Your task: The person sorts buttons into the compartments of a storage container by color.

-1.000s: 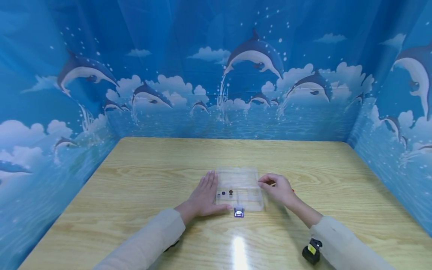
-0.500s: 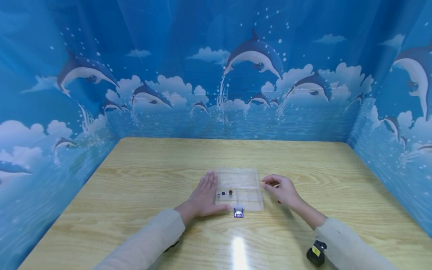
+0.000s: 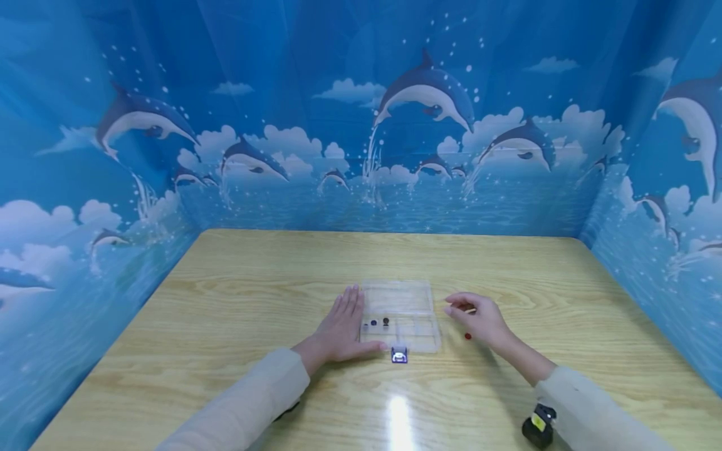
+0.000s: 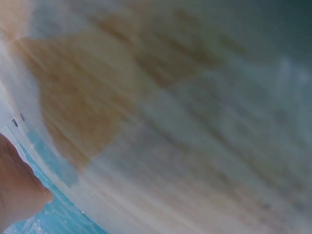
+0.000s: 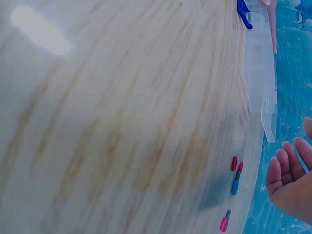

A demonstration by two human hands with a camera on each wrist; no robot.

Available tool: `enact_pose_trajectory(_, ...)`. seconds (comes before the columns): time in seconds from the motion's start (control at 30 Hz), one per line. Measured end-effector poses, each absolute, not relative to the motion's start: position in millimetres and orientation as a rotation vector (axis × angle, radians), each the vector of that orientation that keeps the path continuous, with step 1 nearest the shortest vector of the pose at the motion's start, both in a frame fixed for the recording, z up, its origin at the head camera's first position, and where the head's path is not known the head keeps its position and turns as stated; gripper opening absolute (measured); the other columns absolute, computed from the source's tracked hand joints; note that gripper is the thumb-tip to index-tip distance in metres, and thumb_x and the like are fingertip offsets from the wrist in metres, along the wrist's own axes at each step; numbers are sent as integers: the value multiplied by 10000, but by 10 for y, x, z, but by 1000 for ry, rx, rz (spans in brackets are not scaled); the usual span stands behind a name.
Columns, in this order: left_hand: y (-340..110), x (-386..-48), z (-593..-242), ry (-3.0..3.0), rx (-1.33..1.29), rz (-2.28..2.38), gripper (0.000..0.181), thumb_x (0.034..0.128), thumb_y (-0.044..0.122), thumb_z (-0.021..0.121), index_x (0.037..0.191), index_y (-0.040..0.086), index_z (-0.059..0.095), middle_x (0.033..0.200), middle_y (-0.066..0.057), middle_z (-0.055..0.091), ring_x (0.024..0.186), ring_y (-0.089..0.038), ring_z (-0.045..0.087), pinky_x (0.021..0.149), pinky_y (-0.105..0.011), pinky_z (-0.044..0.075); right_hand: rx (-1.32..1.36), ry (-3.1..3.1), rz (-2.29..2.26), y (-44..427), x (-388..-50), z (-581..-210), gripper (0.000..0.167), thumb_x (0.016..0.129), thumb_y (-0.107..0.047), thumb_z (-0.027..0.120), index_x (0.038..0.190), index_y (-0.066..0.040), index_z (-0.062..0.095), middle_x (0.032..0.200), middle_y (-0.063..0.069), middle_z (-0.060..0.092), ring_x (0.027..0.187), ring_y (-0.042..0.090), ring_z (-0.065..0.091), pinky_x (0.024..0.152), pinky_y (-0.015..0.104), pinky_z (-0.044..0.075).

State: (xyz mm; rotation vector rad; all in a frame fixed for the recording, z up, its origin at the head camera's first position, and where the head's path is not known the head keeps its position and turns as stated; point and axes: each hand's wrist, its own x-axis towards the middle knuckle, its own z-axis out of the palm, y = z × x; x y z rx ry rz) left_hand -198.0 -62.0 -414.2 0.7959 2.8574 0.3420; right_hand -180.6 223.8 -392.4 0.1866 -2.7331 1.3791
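Note:
A clear plastic compartment box (image 3: pixel 420 343) lies with its lid (image 3: pixel 397 294) tipped back and a blue-edged latch (image 3: pixel 399 356) at its front. A few small dark pieces (image 3: pixel 386 321) sit in its left compartments. My left hand (image 3: pixel 338 329) rests with straight fingers along the box's left side, the thumb stretched by its front edge. To the right of the box, my right hand (image 3: pixel 479 319) hovers with loosely bent fingers, nothing visible between them. Below it on the table are a red piece (image 5: pixel 234 163), a blue-and-pink piece (image 5: pixel 236 184) and a pink piece (image 5: pixel 224 222).
The wood-grain table (image 3: pixel 271 269) is backed and flanked by a blue dolphin-print curtain (image 3: pixel 316 75). A black device with a yellow mark (image 3: pixel 538 426) is at my right sleeve. The left wrist view is mostly blurred tabletop (image 4: pixel 161 122), with part of the hand at its edge.
My right hand has drawn back to the right, away from the box's edge, and its fingertips have parted a little. The red piece has come into fuller view. My left hand stays still.

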Motion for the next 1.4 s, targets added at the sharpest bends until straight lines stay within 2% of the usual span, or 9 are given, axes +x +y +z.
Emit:
enact_pose_trajectory(0.27,-617,-1984,-4144,2862,808,321,1082,808,737,415,1473,-31,39,1549,-207,-34,1441,-328,-20,1184,-432,77,150,-2730,1409,2342,-1789,-3948,327,878,-145,633,1122,70,612,918,129,647,760,9,557,644,178,501)
enact_pose_trajectory(0.5,-622,-1997,-4159,2870,818,307,1083,811,736,409,1470,-39,38,1547,-214,-30,1440,-333,-11,1184,-431,81,157,-2738,1385,2382,-1766,-3995,315,872,-148,645,1107,60,625,907,121,649,768,27,560,650,179,503)
enact_pose_trajectory(1.03,-622,-1994,-4162,2865,794,289,1091,805,758,381,1474,-23,16,1547,-188,-68,1440,-310,-39,1184,-418,58,207,-2722,1356,2449,-1662,-4060,314,828,-90,681,1073,100,628,860,123,655,709,-34,542,626,166,504)
enact_pose_trajectory(1.4,-618,-1994,-4153,2859,792,290,1095,804,750,400,1472,-26,12,1546,-195,-72,1439,-312,-44,1185,-419,59,347,-2688,1330,2573,-1552,-4143,311,774,-64,721,1041,80,657,846,132,651,721,-77,514,628,164,505)
